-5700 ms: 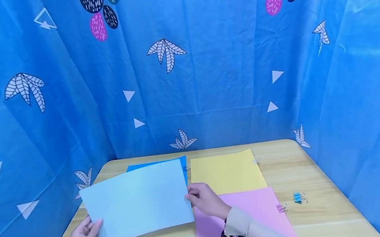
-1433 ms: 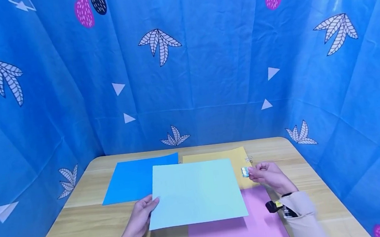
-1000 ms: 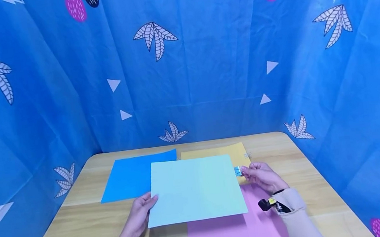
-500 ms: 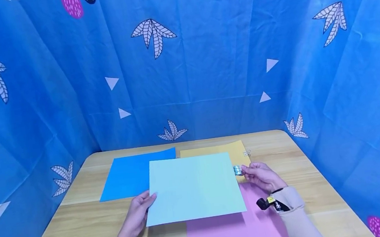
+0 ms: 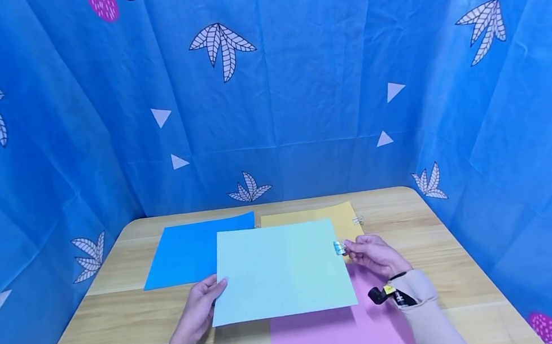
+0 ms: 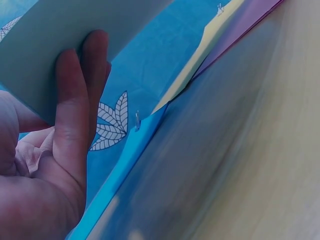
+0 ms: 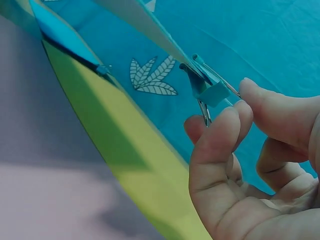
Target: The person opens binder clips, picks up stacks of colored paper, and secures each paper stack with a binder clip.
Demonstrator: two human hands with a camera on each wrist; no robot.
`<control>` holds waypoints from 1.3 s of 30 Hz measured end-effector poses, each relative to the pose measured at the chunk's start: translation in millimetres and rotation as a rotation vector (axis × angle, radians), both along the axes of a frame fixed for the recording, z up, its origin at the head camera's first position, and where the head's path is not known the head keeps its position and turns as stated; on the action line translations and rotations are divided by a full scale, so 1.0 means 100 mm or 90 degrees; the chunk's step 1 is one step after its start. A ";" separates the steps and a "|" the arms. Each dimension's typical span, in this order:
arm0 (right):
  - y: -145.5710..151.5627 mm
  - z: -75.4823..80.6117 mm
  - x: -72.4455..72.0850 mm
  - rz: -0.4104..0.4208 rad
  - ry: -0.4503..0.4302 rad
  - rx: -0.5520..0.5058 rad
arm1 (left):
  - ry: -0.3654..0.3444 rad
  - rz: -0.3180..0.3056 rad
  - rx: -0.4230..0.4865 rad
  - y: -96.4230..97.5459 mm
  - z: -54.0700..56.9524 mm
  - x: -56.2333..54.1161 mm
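A pale green stack of paper (image 5: 282,270) is held up over the table, tilted toward me. My left hand (image 5: 197,311) grips its left edge, thumb on the front and fingers behind, as the left wrist view shows. My right hand (image 5: 378,257) pinches the wire handles of a small blue binder clip (image 5: 339,248) at the right edge. In the right wrist view, the clip (image 7: 211,91) straddles the paper's edge (image 7: 167,42), with thumb and fingertips on its handles.
Blue paper (image 5: 189,258) lies at the back left, yellow paper (image 5: 306,215) behind the green one, pink paper (image 5: 341,340) in front. A clip (image 5: 358,220) sits on the yellow paper's right edge. Blue patterned curtain (image 5: 319,104) surrounds the wooden table (image 5: 119,320).
Earlier both hands held the green paper while the blue clip lay on the table. My right hand then took up the clip and moved it leftward onto the paper's right edge.
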State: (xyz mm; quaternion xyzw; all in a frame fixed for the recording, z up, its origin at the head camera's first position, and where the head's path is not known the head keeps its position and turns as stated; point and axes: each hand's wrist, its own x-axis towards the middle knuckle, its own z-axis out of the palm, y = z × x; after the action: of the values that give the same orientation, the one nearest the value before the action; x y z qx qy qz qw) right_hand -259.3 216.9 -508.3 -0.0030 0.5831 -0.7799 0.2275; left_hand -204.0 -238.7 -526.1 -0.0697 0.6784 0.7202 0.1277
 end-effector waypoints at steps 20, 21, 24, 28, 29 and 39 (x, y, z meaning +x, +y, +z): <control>-0.07 0.04 0.05 0.037 0.010 0.038 | 0.009 -0.012 -0.016 -0.04 0.03 0.04; -0.06 0.04 0.05 0.036 0.010 0.046 | 0.009 -0.008 -0.018 -0.04 0.02 0.04; -0.03 0.05 0.08 0.045 0.017 0.086 | 0.018 0.005 -0.027 -0.03 0.02 0.05; -0.03 0.03 0.12 0.069 0.028 0.143 | 0.030 0.005 -0.025 -0.04 0.02 0.05; -0.04 0.02 0.13 0.077 0.030 0.152 | 0.031 0.004 -0.025 -0.04 0.02 0.05; -0.22 0.04 0.17 0.176 0.062 0.139 | 0.045 -0.001 -0.019 -0.11 0.04 0.08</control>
State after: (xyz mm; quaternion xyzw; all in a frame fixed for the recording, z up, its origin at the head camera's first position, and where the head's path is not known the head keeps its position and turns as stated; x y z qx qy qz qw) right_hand -242.4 194.9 -504.6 -0.0960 0.6687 -0.6721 0.3033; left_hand -195.6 -249.5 -522.1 -0.0458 0.6934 0.7117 0.1030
